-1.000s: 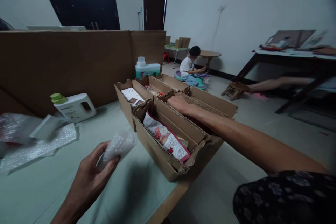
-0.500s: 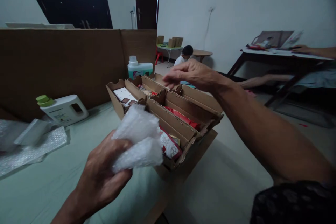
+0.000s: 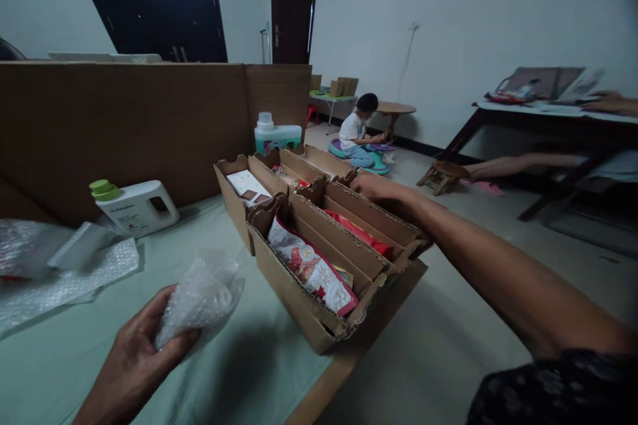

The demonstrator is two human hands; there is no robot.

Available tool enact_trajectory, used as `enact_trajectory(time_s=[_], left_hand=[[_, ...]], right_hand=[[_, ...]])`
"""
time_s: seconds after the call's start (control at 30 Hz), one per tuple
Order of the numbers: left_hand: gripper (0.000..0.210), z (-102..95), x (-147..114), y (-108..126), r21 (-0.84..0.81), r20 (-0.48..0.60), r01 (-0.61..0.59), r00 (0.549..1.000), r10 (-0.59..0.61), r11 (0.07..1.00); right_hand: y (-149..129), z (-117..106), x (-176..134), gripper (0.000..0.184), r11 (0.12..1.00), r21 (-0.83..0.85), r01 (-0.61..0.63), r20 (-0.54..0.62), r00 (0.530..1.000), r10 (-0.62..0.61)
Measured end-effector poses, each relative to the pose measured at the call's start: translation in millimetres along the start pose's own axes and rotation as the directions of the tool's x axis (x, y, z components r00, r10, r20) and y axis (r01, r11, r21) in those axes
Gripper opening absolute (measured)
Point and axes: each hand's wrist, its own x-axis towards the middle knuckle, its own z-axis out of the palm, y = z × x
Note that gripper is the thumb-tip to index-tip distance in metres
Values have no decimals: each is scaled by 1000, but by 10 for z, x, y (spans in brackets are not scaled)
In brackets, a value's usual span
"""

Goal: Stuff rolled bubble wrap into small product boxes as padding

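A crumpled piece of bubble wrap (image 3: 202, 299) is gripped in my left hand (image 3: 132, 348), above the green cloth left of the cardboard boxes. My right hand (image 3: 379, 187) reaches down into the far right cardboard compartment (image 3: 386, 209); its fingers are hidden behind the cardboard walls. Closest to me, a cardboard box (image 3: 284, 292) holds a red-and-white packet (image 3: 309, 262). A red packet (image 3: 361, 232) lies in the compartment beyond it. White cards with brown squares (image 3: 244, 184) lie in the left box, and small wrapped items (image 3: 289, 178) in the one beside it.
Left on the green cloth (image 3: 164, 259) are more bubble wrap (image 3: 100, 272) and a white bottle with a green cap (image 3: 134, 207). A teal bottle (image 3: 279, 137) stands behind the boxes, before a cardboard panel (image 3: 149, 119). A person (image 3: 356, 133) sits on the floor beyond; another is at the right-hand table.
My left hand has moved left and down with the bubble wrap, uncovering the near box. My right hand has gone from above the boxes down into the far right compartment.
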Motion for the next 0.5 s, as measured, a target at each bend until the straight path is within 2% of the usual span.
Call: enact_trajectory(time_s=[0.07,0.13,0.17,0.2,0.23,0.27,0.3,0.33,0.37,0.4,0.43,0.47,0.5], left_hand=[[36,0,27,130,-1,-11,-112,994,112,994],[33,27,63,332,-1,-26,-255,967,255,967],[33,55,86,457,-2,-34,-320,947,320,947],[33,91,113,589,-7,-46,-375,926,375,927],[33,131,144,720,-21,-61,-418,907,417,908],[32,170,179,836,-44,-80,-446,894,441,894],[30,202,214,921,-76,-97,-456,889,448,887],[27,221,247,960,-112,-105,-451,892,440,886],[24,221,273,940,-142,-105,-426,904,415,893],[23,199,284,855,-153,-100,-382,924,370,912],[23,153,275,707,-139,-94,-321,946,310,937],[26,82,242,506,-100,-99,-256,964,246,962],[29,-12,183,270,-29,-116,-178,978,174,984]], right_hand=[[-145,-279,-64,14,995,-51,-82,-71,994,78],[-448,-534,-237,17,995,-42,-91,-223,972,80],[-657,-629,-355,17,999,-5,-34,-320,947,30],[-892,-696,-477,15,994,65,83,-393,918,-51],[-1133,-733,-585,15,961,149,233,-403,902,-156],[-1357,-743,-660,17,890,251,381,-320,900,-295],[-1541,-733,-684,19,800,361,479,-163,877,-452],[-1667,-709,-645,21,717,469,516,-63,829,-556],[-1721,-677,-539,23,668,541,511,-18,801,-598],[-1702,-643,-368,25,676,556,484,-19,821,-571],[-1619,-605,-145,25,711,543,447,-93,874,-477],[-1486,-563,111,28,794,473,382,-179,924,-337],[-1323,-513,377,30,900,349,262,-155,963,-220]])
